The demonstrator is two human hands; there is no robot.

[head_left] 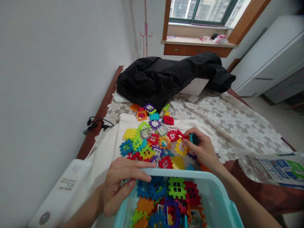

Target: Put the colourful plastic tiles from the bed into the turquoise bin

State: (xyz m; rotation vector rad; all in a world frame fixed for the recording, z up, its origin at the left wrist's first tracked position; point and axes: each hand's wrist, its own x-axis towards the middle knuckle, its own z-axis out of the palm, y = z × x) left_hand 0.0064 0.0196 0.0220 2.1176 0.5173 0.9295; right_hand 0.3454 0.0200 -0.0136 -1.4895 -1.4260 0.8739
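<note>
A pale blue plastic bin [180, 173] stands in front of me with many colourful interlocking plastic tiles inside, among them a lime green window tile [177, 187]. My left hand [125, 180] grips its far left rim, index finger stretched along the edge. Beyond the bin, more tiles lie spread in a pile, including a yellow square tile [130, 134] and a blue one [126, 147]. At the pile's right side, my right hand [199, 142] pinches a red tile [180, 135] between thumb and fingers. Just below its fingertips is a yellow window tile [181, 147].
The tiles lie on a white cloth [106, 158] over a grey floral bedspread [228, 123]. Black fabric [163, 76] is heaped behind them. A white device [64, 190] is at left; a clear bottle [270, 169] is at right. A black cable [98, 123] lies by the wall.
</note>
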